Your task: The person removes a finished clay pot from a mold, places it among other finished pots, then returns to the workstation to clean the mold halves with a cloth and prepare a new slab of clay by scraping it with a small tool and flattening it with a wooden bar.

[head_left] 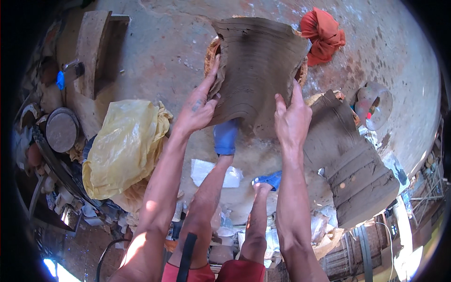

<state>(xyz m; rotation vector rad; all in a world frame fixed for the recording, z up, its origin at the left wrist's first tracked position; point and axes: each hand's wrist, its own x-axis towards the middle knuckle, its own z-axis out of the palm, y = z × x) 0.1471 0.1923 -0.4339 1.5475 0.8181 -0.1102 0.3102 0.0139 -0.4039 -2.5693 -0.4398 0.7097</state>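
A broad sheet of wet grey-brown clay [260,66] hangs in front of me, curved, with fine lines across its face. My left hand [199,110] grips its left edge, fingers behind and thumb along the side. On the opposite edge my right hand [292,115] is closed the same way, its thumb at the front. Behind the sheet, a rough orange-brown form [212,54] peeks out at both sides; whether they touch, I cannot tell. To the right lies a thick ridged clay block [364,181], with another clay piece [329,117] adjoining it.
A red cloth bundle [323,37] lies at the far right, nearer than it a rounded grey object [374,105] with a brush. Yellow plastic sheeting [124,145] covers something at left, beside a wooden trough [89,56]. Clutter lines the left edge. My feet stand below the clay.
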